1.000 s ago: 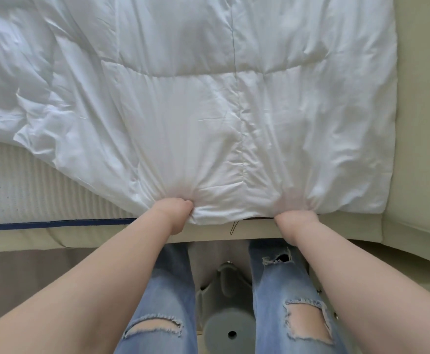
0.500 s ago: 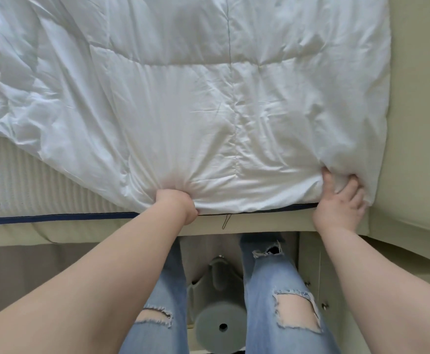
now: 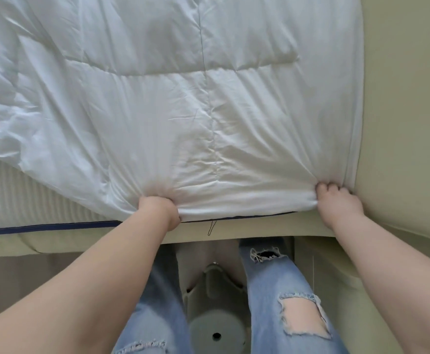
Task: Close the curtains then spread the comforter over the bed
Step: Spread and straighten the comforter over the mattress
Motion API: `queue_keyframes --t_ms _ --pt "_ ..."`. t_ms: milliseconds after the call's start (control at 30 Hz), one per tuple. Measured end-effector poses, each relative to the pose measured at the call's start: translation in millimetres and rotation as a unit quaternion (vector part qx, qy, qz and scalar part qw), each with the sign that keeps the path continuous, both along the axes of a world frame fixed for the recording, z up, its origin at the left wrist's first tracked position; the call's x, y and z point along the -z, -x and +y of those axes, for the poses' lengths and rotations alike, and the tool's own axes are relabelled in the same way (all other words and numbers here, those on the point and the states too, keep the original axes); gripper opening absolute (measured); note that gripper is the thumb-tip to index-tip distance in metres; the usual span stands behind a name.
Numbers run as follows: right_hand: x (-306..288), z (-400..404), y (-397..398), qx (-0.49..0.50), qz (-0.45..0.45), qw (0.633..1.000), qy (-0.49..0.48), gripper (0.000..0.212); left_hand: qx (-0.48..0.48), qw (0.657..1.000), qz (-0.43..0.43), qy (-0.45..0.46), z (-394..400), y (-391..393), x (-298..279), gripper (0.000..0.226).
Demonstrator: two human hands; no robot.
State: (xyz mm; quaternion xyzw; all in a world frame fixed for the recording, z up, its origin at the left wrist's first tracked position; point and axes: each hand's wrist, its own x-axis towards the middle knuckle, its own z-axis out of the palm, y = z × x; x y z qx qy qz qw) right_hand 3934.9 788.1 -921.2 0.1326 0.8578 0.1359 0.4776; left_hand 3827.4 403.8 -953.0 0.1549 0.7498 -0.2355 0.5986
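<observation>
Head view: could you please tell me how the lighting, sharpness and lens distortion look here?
Head view: soft, even light, no glare on the white comforter; mild shadows only in its folds; wide-angle bending curves the mattress edge; the forearms look stretched at the lower corners; overall slightly soft.

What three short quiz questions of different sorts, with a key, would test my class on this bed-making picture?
1. True or false: both hands grip the near edge of the comforter.
2. Multiple choice: where is the mattress still uncovered? A) on the person's left B) on the person's right C) nowhere
3. Fill in: the right hand holds the comforter close to its near ____ corner.

Key
1. True: the left hand and the right hand are each closed on bunched fabric.
2. A: ribbed mattress with dark blue piping shows there.
3. Right.
</observation>
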Motion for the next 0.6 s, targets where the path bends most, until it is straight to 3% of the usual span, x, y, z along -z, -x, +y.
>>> queue_keyframes --t_ms 133,233,367,467,533,600 --pt "-25.9 -49.6 43.0 0.153 -0.238 0.950 -0.133 0.049 0.008 0.999 -0.010 -0.040 8.5 -1.0 -10.9 0.053" --pt "-50.8 -134.9 88.5 0.027 -0.318 0.943 -0.090 0.036 -0.026 0.986 -0.007 -0.163 -16.6 1.8 -32.6 0.045" --pt "-49.2 -284.6 151.7 -0.043 -0.225 0.972 0.059 0.037 -0.122 0.936 0.018 -0.330 -80.0 23.3 -58.3 0.020" --pt "-50.0 -392.7 191.9 -0.027 -0.031 0.981 0.189 0.025 -0.112 0.913 0.090 -0.383 -150.7 45.0 -70.4 0.014" --pt "-41.5 -446.3 210.7 0.034 0.058 0.964 0.256 0.039 -0.093 0.908 0.142 -0.383 -204.3 62.8 -71.2 0.015" --pt "-24.0 -475.4 220.4 0.083 0.025 0.964 0.252 0.061 -0.071 0.898 0.210 -0.380 -257.1 83.7 -69.1 0.015"
